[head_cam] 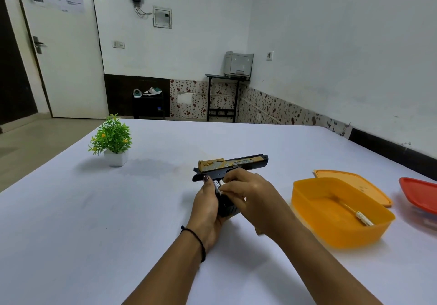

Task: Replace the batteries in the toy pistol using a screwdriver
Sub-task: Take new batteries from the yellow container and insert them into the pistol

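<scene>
The black and gold toy pistol (236,162) lies on its side on the white table (94,222), barrel pointing right and grip toward me. My left hand (207,206) wraps the grip from the left. In the open grip, silvery batteries (217,183) show. My right hand (250,193) reaches over the grip from the right, its fingertips pinched on a battery (222,182) at the compartment. A white-handled screwdriver (359,216) lies inside the orange box (307,212) to the right. The battery cover is not in view.
An orange lid (369,186) leans behind the orange box. A red-lidded container (419,193) sits at the right edge. A small potted plant (112,140) stands at the far left of the table. The wall runs along the table's right side.
</scene>
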